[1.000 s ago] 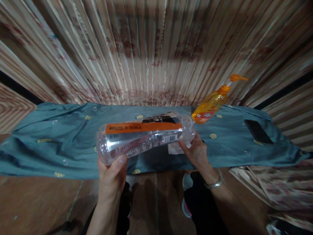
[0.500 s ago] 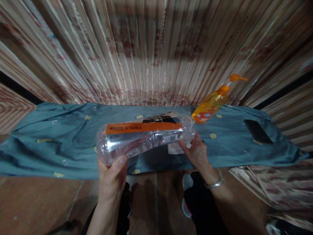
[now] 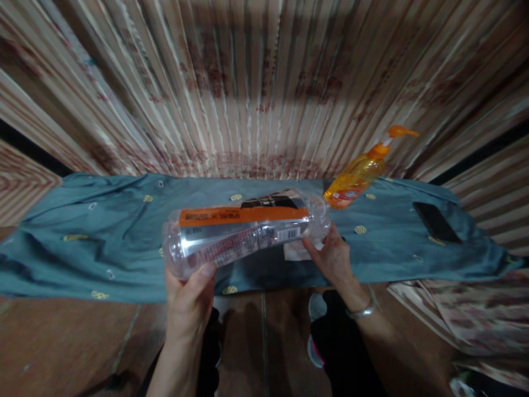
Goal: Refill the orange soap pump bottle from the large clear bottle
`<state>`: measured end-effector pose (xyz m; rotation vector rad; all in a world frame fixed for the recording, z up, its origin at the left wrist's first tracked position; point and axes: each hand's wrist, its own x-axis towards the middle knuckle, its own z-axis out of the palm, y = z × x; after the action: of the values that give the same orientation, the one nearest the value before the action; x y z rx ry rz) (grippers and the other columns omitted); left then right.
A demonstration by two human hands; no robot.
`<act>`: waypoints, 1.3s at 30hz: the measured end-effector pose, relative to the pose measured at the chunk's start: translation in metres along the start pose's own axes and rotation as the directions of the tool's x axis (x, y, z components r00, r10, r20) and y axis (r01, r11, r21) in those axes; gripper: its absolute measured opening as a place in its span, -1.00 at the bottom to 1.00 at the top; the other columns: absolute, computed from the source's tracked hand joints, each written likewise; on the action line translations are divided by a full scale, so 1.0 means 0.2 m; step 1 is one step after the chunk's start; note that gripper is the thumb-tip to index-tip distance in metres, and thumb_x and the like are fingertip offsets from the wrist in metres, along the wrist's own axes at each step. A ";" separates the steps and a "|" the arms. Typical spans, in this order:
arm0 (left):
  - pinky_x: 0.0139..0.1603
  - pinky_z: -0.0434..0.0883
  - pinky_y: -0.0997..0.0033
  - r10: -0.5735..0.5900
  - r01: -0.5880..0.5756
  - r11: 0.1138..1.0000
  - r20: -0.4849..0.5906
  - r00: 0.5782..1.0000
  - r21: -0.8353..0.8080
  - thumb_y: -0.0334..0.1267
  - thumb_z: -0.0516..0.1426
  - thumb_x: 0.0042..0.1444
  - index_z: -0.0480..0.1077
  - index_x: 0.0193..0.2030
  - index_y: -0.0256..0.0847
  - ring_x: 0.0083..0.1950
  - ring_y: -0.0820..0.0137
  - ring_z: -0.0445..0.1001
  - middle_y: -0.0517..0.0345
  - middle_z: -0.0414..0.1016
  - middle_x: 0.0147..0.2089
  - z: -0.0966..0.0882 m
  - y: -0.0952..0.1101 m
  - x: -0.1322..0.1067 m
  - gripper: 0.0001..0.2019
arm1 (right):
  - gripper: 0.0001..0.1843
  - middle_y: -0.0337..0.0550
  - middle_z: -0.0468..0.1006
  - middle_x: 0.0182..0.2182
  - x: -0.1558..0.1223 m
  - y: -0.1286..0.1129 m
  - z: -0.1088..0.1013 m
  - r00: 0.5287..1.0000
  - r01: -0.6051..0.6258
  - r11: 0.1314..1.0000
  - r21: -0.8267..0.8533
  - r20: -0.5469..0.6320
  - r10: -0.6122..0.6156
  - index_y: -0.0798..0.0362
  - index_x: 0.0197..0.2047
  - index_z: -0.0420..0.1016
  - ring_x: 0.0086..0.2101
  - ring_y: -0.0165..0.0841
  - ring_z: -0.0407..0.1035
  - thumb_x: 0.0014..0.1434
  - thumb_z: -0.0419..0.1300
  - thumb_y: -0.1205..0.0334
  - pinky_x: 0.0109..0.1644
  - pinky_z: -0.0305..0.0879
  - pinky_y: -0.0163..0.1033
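Between my two hands a clear plastic bottle lies on its side in the air, with an orange, silver and black label. My left hand grips its base end at the left, thumb on the near side and the other fingers hidden beneath. At the neck end, my right hand holds the bottle from below and the near side, with most fingers out of sight. Partly hidden under the neck, a white item that looks like paper or tissue rests on the cloth. A silver bracelet circles my right wrist.
A teal patterned cloth covers the narrow table. An orange pump bottle with yellow liquid stands at the back right. Farther right lies a black phone. Behind hangs a striped curtain; below is a brown tiled floor.
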<state>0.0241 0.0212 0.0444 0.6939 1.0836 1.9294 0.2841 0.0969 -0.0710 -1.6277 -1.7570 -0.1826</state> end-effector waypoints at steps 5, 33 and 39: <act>0.17 0.59 -0.02 0.005 -0.005 1.000 -0.010 1.000 -0.012 -0.19 0.53 -0.24 0.63 0.07 -0.01 0.04 0.09 0.66 0.00 0.67 0.08 0.00 0.00 0.00 -0.38 | -0.01 0.21 0.67 -0.27 0.00 0.01 0.00 1.000 0.023 1.000 -0.005 0.005 -0.023 0.35 0.28 0.36 -0.33 -0.08 0.58 0.35 -0.09 -0.50 -0.27 0.56 -0.02; 0.29 0.49 -0.20 0.028 -0.027 0.999 0.011 1.000 -0.026 -0.20 0.52 -0.21 0.57 0.18 0.01 0.40 -0.14 0.42 -0.07 0.60 0.23 0.00 0.01 0.00 -0.29 | -0.09 0.24 0.67 -0.19 0.00 0.01 -0.01 0.999 0.032 0.999 0.012 0.026 -0.032 0.30 0.32 0.31 -0.25 -0.04 0.60 0.37 -0.01 -0.42 -0.22 0.58 0.01; 0.34 0.43 -0.27 0.026 -0.026 1.000 0.022 0.999 -0.011 -0.18 0.52 -0.21 0.54 0.21 0.05 0.45 -0.18 0.36 -0.03 0.54 0.31 0.01 0.01 0.00 -0.26 | -0.11 0.23 0.67 -0.19 0.00 0.01 -0.01 0.999 0.049 0.999 -0.003 0.019 -0.048 0.31 0.32 0.31 -0.27 -0.07 0.60 0.39 -0.03 -0.39 -0.22 0.58 -0.02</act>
<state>0.0249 0.0213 0.0467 0.7253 1.0551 1.9440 0.2865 0.0961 -0.0710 -1.5954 -1.8127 -0.1939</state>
